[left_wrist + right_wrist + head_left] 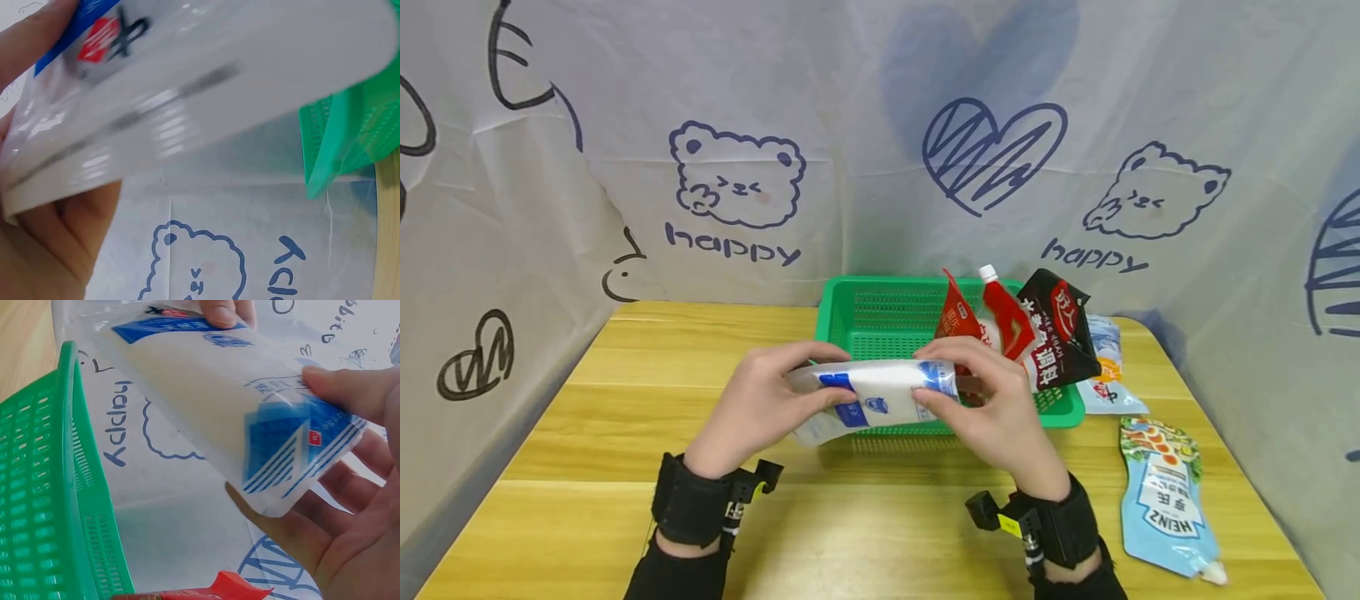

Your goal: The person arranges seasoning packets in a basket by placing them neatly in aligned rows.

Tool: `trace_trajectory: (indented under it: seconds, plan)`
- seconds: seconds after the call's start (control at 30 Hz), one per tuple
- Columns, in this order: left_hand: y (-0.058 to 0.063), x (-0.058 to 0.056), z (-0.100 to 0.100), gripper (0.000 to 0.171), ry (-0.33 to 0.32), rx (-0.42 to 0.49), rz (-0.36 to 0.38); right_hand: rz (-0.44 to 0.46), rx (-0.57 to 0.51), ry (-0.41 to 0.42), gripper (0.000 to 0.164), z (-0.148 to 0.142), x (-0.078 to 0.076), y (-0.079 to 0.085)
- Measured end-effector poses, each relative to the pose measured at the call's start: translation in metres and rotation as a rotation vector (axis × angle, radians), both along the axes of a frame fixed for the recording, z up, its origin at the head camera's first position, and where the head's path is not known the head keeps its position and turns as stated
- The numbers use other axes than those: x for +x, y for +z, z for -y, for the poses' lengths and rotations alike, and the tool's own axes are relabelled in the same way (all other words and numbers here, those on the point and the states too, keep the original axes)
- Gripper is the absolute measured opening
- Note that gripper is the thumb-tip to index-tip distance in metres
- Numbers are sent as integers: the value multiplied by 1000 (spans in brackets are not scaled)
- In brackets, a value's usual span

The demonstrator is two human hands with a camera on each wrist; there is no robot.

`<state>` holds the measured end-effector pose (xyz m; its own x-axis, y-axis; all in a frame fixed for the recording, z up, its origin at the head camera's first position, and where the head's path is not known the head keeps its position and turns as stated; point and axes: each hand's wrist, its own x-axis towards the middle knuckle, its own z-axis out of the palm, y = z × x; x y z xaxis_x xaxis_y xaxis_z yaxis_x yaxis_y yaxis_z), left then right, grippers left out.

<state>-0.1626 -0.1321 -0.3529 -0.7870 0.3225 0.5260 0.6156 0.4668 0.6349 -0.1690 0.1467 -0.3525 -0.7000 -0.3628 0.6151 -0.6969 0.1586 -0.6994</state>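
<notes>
Both hands hold a clear plastic bag of white granules (887, 396) with blue printing, raised above the table in front of the basket. At the bag's left end, my left hand (763, 400) grips with the thumb on the near face and the fingers behind. My right hand (988, 396) pinches the other end, thumb in front, fingers beneath and behind in the right wrist view. Behind the bag stands a green plastic basket (838, 304). In its right side are a black pouch (1056, 333), a red spouted pouch (1006, 312) and a red packet (957, 317).
A light-blue Heinz squeeze pouch (1168, 500) lies on the wooden table (865, 533) at the right. Beside the basket's right end lies a blue and white packet (1108, 375), partly covered by the black pouch. A printed white cloth (865, 167) hangs behind.
</notes>
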Motion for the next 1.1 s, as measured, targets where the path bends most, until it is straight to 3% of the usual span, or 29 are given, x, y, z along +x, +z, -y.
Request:
trace_trajectory:
  seconds: [0.17, 0.3, 0.37, 0.47, 0.6, 0.77, 0.93, 1.1]
  plan:
    - [2, 0, 2, 58, 26, 142, -55, -5, -71, -6, 36, 1, -1, -2]
    - [4, 0, 0, 86, 90, 237, -41, -12, -135, -17, 36, 4, -1, -4]
    - [5, 1, -1, 88, 122, 282, 0, -21, -169, -20, 35, 5, -1, -4]
    - [6, 1, 0, 73, 122, 323, 64, -36, -208, -26, 31, 8, -1, -5]
    - [6, 3, 3, 41, 86, 317, 207, -53, -241, -9, 31, 11, -1, -7]
    - [8, 4, 6, 29, 41, 296, 331, -54, -262, 32, 32, 14, -1, -9]
    - [9, 5, 6, 23, 11, 293, 321, -28, -243, 29, 33, 15, -1, -10]
    - [9, 6, 4, 17, 13, 316, 224, 11, -214, 19, 36, 14, -2, -10]
